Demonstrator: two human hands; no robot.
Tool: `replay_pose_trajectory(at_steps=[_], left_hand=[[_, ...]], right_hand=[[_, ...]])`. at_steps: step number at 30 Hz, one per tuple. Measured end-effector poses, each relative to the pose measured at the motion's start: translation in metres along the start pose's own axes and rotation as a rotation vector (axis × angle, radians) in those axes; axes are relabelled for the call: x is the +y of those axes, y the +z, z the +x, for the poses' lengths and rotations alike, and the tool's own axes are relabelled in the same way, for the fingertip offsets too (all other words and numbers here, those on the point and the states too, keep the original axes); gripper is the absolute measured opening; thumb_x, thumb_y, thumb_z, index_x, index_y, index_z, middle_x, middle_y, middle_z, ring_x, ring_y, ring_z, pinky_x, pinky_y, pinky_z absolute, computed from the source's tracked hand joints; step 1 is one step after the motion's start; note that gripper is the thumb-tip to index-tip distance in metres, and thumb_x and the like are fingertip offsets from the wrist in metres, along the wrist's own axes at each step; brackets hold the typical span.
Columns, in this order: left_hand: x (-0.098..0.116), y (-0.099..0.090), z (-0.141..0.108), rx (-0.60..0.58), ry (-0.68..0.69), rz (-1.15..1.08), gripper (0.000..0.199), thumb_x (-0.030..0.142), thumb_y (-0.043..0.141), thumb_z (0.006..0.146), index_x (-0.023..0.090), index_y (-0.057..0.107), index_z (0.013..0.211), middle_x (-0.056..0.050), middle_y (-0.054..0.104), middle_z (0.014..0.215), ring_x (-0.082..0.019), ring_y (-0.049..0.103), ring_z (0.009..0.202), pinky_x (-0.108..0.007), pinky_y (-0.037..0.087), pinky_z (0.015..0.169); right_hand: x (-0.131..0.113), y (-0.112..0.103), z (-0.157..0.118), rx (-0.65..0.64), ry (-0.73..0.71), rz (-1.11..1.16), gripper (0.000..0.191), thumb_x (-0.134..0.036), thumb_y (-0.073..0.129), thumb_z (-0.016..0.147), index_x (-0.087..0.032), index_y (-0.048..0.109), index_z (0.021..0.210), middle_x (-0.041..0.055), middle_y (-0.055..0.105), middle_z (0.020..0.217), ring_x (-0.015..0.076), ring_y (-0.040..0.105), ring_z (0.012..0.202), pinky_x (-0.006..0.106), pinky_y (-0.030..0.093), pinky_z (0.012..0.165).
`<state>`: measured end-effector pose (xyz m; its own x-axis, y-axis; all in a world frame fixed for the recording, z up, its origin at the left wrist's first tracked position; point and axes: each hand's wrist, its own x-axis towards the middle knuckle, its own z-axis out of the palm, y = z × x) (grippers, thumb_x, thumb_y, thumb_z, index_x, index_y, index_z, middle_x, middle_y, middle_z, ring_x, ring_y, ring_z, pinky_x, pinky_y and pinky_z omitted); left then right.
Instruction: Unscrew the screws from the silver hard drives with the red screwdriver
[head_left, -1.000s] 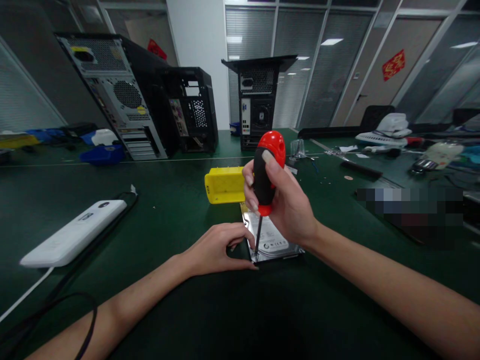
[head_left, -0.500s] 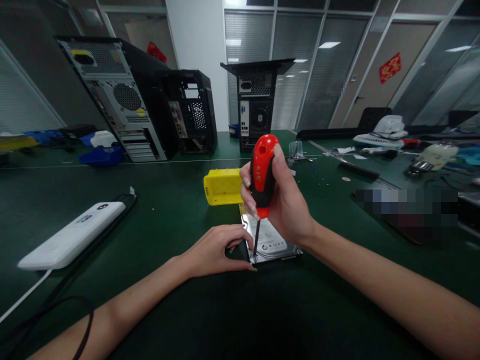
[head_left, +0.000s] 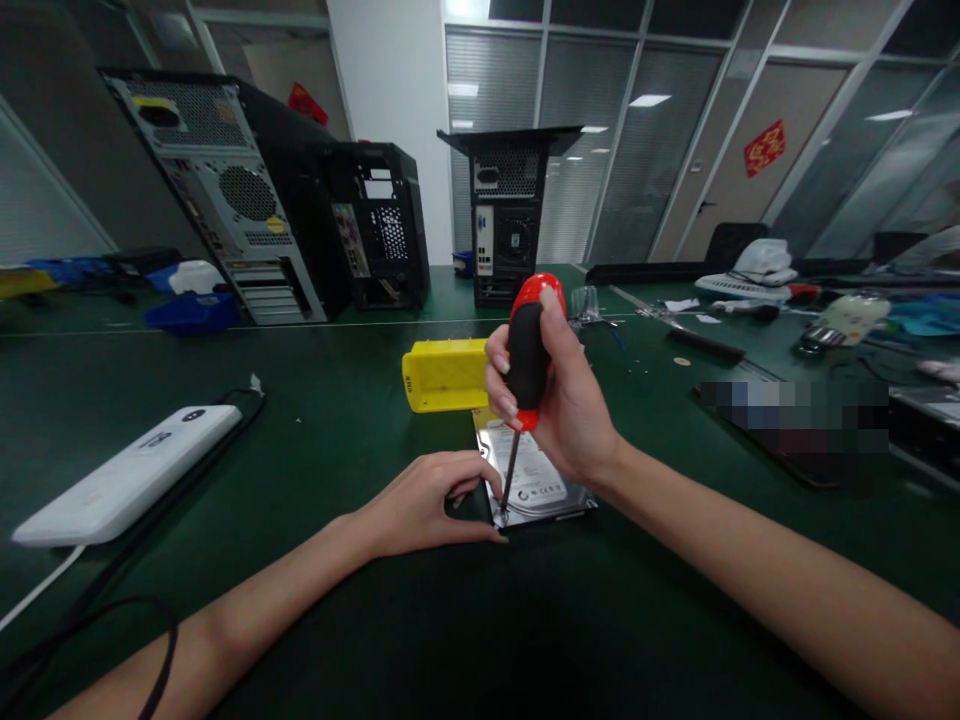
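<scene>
The screwdriver (head_left: 527,350) has turned since half a second ago: its red, lettered face was toward me then, and now its black side is. At far left on the green table (head_left: 337,390) lies a white device (head_left: 127,475), with a white cable (head_left: 37,592) at its near end and a black cord (head_left: 166,665) looping across my left forearm. Behind sit a blue tray (head_left: 191,313), a large tower (head_left: 289,200) and a smaller case (head_left: 409,220). My left hand (head_left: 427,500) comes next, thumb and forefinger pinching the near left corner of the drive (head_left: 536,475). Just beyond that is a yellow bin (head_left: 450,348); I can't tell whether the two touch. The drive lies flat in front of me, label up, and the screwdriver's tip meets its pinched corner, the shaft leaning slightly right. My right hand (head_left: 574,410) is wrapped around the handle, thumb along its side. Farther right, a dark slab (head_left: 806,465) lies partly blurred out.
</scene>
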<state>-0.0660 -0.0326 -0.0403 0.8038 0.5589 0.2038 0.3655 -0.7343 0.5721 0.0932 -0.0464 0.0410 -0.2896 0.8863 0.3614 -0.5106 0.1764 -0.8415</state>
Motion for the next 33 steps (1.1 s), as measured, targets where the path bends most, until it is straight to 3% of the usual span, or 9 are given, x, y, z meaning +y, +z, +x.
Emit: replay_pose_trajectory(at_steps=[3, 8, 11, 15, 20, 23, 29, 33], left_hand=[[-0.0004, 0.0005, -0.0004, 0.005, 0.0, 0.004, 0.033, 0.043, 0.073, 0.077, 0.017, 0.062, 0.094, 0.005, 0.042, 0.07, -0.011, 0.038, 0.061, -0.02, 0.029, 0.055], [-0.0002, 0.0006, -0.0008, 0.002, -0.006, 0.023, 0.033, 0.043, 0.072, 0.077, 0.017, 0.061, 0.094, 0.005, 0.042, 0.071, -0.011, 0.038, 0.062, -0.02, 0.028, 0.056], [-0.0001, 0.0006, -0.0008, 0.001, -0.002, 0.02, 0.033, 0.043, 0.072, 0.077, 0.017, 0.061, 0.095, 0.005, 0.042, 0.072, -0.011, 0.038, 0.062, -0.021, 0.029, 0.056], [-0.0012, 0.0011, -0.0008, 0.007, 0.006, 0.006, 0.033, 0.042, 0.073, 0.077, 0.017, 0.06, 0.095, 0.005, 0.042, 0.071, -0.011, 0.038, 0.062, -0.021, 0.029, 0.056], [-0.0017, 0.0017, -0.0004, 0.015, 0.005, -0.006, 0.032, 0.041, 0.074, 0.076, 0.017, 0.06, 0.093, 0.005, 0.042, 0.071, -0.011, 0.038, 0.061, -0.02, 0.029, 0.055], [-0.0015, 0.0017, -0.0003, 0.011, 0.001, -0.003, 0.033, 0.041, 0.074, 0.076, 0.017, 0.06, 0.092, 0.005, 0.041, 0.07, -0.011, 0.038, 0.06, -0.02, 0.029, 0.055], [-0.0019, 0.0017, -0.0007, 0.005, -0.002, 0.002, 0.033, 0.042, 0.073, 0.076, 0.017, 0.06, 0.093, 0.006, 0.041, 0.07, -0.011, 0.038, 0.06, -0.02, 0.029, 0.055], [-0.0015, 0.0016, -0.0007, 0.009, 0.001, -0.001, 0.033, 0.041, 0.074, 0.076, 0.017, 0.06, 0.093, 0.006, 0.041, 0.07, -0.011, 0.038, 0.06, -0.02, 0.029, 0.055]], right_hand=[[0.0015, -0.0018, 0.0005, 0.043, -0.051, 0.066, 0.043, -0.063, 0.05, 0.082, -0.019, 0.054, 0.086, -0.002, 0.05, 0.069, 0.0058, 0.045, 0.046, 0.018, 0.033, 0.038], [0.0021, -0.0057, 0.0016, -0.031, -0.055, 0.093, 0.049, -0.063, 0.036, 0.088, -0.019, 0.058, 0.087, -0.0012, 0.049, 0.071, 0.0066, 0.045, 0.048, 0.019, 0.034, 0.039], [-0.0003, -0.0032, 0.0, -0.049, -0.05, 0.099, 0.042, -0.062, 0.045, 0.085, -0.021, 0.052, 0.08, -0.0036, 0.045, 0.062, 0.0062, 0.038, 0.044, 0.019, 0.028, 0.037], [-0.0019, 0.0008, -0.0018, 0.009, -0.041, 0.074, 0.03, -0.048, 0.065, 0.078, -0.023, 0.048, 0.08, -0.0059, 0.045, 0.059, 0.0059, 0.037, 0.043, 0.018, 0.029, 0.037], [0.0006, -0.0005, -0.0021, -0.002, -0.05, 0.086, 0.034, -0.052, 0.056, 0.083, -0.019, 0.059, 0.089, -0.0016, 0.05, 0.069, 0.0081, 0.046, 0.056, 0.018, 0.04, 0.048], [0.0008, -0.0002, -0.002, -0.027, -0.037, 0.11, 0.038, -0.054, 0.049, 0.087, -0.018, 0.059, 0.093, -0.001, 0.05, 0.07, 0.0081, 0.046, 0.058, 0.019, 0.04, 0.049], [-0.0008, 0.0023, -0.0017, 0.026, -0.027, 0.1, 0.037, -0.05, 0.066, 0.077, -0.024, 0.045, 0.094, -0.004, 0.053, 0.067, 0.0076, 0.046, 0.05, 0.019, 0.038, 0.044], [-0.0018, 0.0027, -0.0027, 0.033, -0.043, 0.068, 0.032, -0.045, 0.067, 0.077, -0.023, 0.047, 0.089, -0.0036, 0.053, 0.066, 0.008, 0.047, 0.052, 0.019, 0.038, 0.044]])
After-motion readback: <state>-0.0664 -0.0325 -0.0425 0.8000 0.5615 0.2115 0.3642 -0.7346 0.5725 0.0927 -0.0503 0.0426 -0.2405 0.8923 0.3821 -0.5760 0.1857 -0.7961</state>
